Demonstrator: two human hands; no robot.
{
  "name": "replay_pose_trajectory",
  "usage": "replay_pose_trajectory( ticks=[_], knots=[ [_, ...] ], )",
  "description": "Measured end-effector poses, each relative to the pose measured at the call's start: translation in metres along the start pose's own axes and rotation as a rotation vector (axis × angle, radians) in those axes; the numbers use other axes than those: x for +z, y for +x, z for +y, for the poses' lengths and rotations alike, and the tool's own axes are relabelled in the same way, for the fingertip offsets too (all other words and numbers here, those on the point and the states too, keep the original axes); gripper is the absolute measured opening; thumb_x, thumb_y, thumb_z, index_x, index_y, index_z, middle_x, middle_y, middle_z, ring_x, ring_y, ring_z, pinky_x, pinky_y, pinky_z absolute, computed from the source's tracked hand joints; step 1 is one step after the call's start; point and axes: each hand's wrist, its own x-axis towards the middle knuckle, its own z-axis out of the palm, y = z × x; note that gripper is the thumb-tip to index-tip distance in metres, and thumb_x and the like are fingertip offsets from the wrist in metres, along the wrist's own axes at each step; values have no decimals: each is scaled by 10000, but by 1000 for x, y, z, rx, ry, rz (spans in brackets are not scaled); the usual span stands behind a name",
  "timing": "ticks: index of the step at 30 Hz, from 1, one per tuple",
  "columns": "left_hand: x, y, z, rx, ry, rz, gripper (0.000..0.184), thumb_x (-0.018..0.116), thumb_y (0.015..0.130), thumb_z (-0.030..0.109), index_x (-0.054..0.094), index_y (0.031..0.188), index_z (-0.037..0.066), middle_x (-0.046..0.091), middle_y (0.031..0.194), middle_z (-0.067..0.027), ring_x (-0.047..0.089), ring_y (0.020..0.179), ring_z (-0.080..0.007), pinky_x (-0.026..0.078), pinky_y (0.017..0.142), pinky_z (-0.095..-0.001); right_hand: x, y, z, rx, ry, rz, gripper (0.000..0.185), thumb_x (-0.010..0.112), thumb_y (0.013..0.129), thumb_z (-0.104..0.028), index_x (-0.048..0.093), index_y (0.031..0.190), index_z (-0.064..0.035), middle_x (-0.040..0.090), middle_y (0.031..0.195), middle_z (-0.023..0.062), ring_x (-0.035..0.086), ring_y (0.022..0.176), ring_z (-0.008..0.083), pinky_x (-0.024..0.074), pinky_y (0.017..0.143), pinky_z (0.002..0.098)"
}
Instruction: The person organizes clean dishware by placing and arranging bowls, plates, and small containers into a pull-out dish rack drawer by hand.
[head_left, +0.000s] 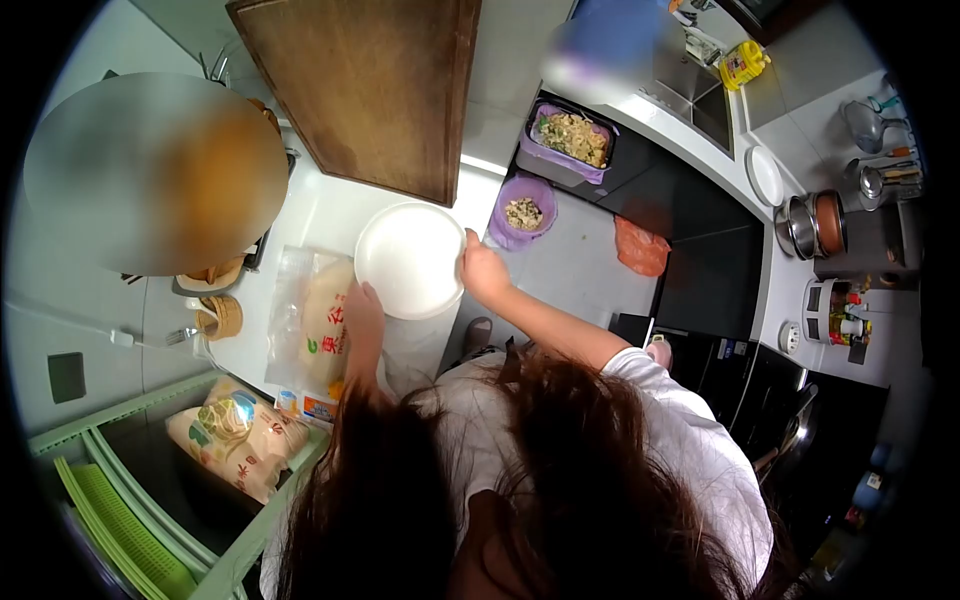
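A round white plate (410, 261) lies over the white counter, below a large wooden board. My right hand (484, 270) grips the plate's right rim, fingers closed on it. At the plate's lower left edge is my left hand (364, 325), its fingertips close to the rim; whether they grip it cannot be made out. Just left of that hand, a clear plastic bag (318, 320) with red lettering rests on the counter, partly hidden by the hand.
The wooden board (370, 90) leans behind the plate. A green rack (130, 520) and a printed bag (238, 435) are at lower left. On the floor stand a purple-lined bin (522, 240) and a lined tray (570, 175) of scraps. A sink (690, 90) is upper right.
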Motion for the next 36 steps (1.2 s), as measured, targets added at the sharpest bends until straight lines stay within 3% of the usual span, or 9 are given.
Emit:
replay_pose_trajectory(
  ticks=[2,5,8,11,15,18,22,31,36],
  knots=[
    [6,2,-10,-9,40,-47,279,457,879,191,532,823,-72,576,722,-246,558,638,-381,442,590,-417,2,1,1,5,19,21,442,450,805,-129,379,1204,48,609,782,257,606,674,411,501,632,469],
    [12,8,-19,-2,-358,-83,270,481,832,142,551,953,-88,611,822,-210,590,672,-310,467,620,-372,14,3,13,81,104,-14,463,456,806,-153,381,1211,58,596,751,283,609,604,371,509,591,433],
    [20,14,-33,-328,-678,-289,333,489,790,99,538,1061,-86,609,904,-165,597,726,-234,486,633,-328,13,10,18,271,295,-246,499,416,828,-158,315,1262,67,603,702,239,600,473,269,517,500,363],
    [-3,11,-5,-360,-731,-302,328,492,772,68,532,1059,-85,600,890,-140,594,725,-210,500,573,-308,-4,-1,13,280,456,-283,469,393,832,-121,294,1239,89,595,714,266,589,497,332,502,476,403],
    [-41,0,48,-419,-782,-401,335,505,756,61,520,1059,-81,594,900,-134,600,738,-208,525,573,-310,-58,-24,11,265,592,-295,474,381,846,-92,259,1272,76,594,707,227,578,471,273,501,451,370],
    [-44,-2,107,-448,-817,-446,350,526,783,68,483,1105,-61,590,935,-149,600,739,-181,510,558,-268,-102,-38,34,289,719,-222,468,380,854,-87,264,1291,32,598,822,209,590,500,232,511,433,316],
    [-24,-1,207,-371,-858,-709,385,568,790,99,468,1135,-40,588,958,-130,608,769,-176,521,612,-253,-177,-55,95,363,749,-95,452,384,855,-102,284,1278,22,599,857,202,596,511,216,513,428,289],
    [121,-18,422,-144,-773,-1065,357,556,750,98,536,1082,-30,587,926,-84,602,785,-152,514,581,-244,-331,-100,274,479,813,255,377,399,832,-95,397,1175,62,603,753,179,581,458,208,494,420,300],
    [184,-17,567,29,-735,-1116,376,555,749,140,546,1039,-99,613,902,-155,617,734,-195,531,538,-252,-419,-100,369,519,788,422,371,412,792,-87,447,1128,63,605,834,205,601,484,249,500,383,325]
  ],
)
